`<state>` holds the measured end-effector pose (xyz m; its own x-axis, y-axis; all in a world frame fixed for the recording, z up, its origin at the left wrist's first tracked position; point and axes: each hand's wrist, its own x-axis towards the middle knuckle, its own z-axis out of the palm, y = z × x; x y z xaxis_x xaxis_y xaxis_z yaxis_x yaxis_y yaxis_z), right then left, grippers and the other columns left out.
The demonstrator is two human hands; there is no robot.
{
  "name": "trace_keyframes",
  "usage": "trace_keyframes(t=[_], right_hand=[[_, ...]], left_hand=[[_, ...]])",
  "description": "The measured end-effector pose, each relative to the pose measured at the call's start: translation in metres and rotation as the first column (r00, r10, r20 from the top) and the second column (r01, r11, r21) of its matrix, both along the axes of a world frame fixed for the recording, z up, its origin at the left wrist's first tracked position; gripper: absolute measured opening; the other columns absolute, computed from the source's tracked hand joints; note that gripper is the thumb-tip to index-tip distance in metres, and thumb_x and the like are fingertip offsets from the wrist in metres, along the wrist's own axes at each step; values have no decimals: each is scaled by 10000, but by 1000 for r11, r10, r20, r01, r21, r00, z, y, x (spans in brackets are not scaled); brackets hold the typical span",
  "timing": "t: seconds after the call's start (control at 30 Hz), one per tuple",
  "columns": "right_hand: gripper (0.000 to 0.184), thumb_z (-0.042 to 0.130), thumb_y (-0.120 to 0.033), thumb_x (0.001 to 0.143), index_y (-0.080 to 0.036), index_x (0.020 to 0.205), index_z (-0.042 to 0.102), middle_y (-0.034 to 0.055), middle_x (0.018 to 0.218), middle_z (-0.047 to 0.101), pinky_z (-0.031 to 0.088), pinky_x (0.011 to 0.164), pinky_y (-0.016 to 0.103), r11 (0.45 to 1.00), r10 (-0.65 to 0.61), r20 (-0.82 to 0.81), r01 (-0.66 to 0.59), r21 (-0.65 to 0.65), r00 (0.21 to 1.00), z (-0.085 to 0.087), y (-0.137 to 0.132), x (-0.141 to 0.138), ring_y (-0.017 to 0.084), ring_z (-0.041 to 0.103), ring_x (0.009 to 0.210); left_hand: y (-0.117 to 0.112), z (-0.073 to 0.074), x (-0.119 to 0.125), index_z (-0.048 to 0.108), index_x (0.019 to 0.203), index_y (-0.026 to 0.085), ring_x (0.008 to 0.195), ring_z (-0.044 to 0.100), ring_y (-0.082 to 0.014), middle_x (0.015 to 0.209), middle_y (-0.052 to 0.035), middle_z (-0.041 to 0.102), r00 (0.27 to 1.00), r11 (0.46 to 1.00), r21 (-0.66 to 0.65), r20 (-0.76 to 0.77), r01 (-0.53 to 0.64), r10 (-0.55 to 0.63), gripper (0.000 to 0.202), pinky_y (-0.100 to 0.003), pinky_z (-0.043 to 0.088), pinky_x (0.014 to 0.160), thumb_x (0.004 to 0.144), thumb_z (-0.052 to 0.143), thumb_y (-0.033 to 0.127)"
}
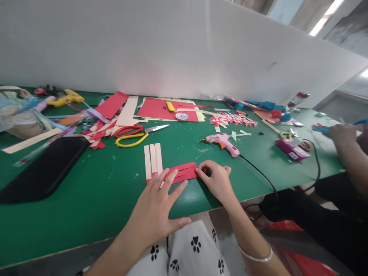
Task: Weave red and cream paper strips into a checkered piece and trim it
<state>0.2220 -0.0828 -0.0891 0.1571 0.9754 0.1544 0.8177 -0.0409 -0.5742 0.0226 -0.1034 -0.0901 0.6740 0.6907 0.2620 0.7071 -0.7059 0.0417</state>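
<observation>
On the green table in front of me lie red paper strips (181, 172) and cream paper strips (153, 158), meeting at a right angle. My left hand (159, 203) rests over the place where they meet, fingers spread, and hides part of it. At the right end of the red strips, my right hand (215, 179) pinches their edge between thumb and forefinger. A pink glue gun (222, 142) lies beyond my right hand. Scissors with red and yellow handles (135, 135) lie beyond the cream strips.
At left are a black flat case (47, 166), a yellow glue gun (67, 98) and paper scraps (99, 130). Red sheets (155, 109) and a woven red-and-white paper piece (234, 119) lie at the back. A purple box (292, 150) stands near another person's hand (343, 136) at right.
</observation>
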Motion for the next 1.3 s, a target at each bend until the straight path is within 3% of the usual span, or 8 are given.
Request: trace_keyframes(t=[0.23, 0.7, 0.9, 1.13, 1.3], right_hand=[[180, 526, -307, 812, -223, 713, 650, -33, 679, 642, 192, 684, 301, 1000, -6, -5, 7, 27, 1000, -1, -4, 3, 131, 535, 638], [263, 466, -307, 877, -202, 682, 608, 3, 701, 651, 182, 679, 324, 974, 10, 169, -48, 221, 986, 4, -9, -1, 154, 541, 676], [244, 476, -304, 870, -204, 692, 610, -14, 674, 632, 185, 668, 314, 973, 21, 161, -57, 223, 987, 14, -9, -1, 129, 504, 618], [206, 495, -296, 839, -203, 697, 611, -25, 671, 622, 195, 669, 310, 983, 68, 68, -78, 163, 995, 29, -4, -4, 110, 485, 586], [214, 495, -287, 826, -201, 671, 613, -20, 669, 612, 179, 630, 297, 990, 72, 93, -82, 116, 993, 28, -1, -2, 118, 511, 630]], left_hand=[[1, -5, -3, 431, 1323, 297, 1248, 332, -362, 1403, -120, 359, 998, 992, -115, -16, -55, 54, 806, -525, 298, 981, 698, 314, 792], [-1, -5, -3, 452, 1310, 280, 1257, 342, -381, 1419, -163, 335, 998, 992, -114, 17, -60, 62, 785, -550, 336, 951, 701, 370, 768], [1, -5, -3, 451, 1306, 291, 1275, 320, -376, 1449, -173, 267, 997, 985, -161, 27, -67, 72, 784, -565, 332, 951, 692, 378, 773], [0, -6, -5, 435, 1310, 306, 1324, 200, -378, 1493, -120, 145, 996, 998, -61, 80, -29, 34, 768, -592, 241, 1004, 686, 428, 754], [-5, -4, -17, 437, 1307, 280, 1278, 287, -359, 1432, -138, 264, 994, 999, 16, 96, -45, 43, 697, -582, 262, 997, 741, 445, 687]])
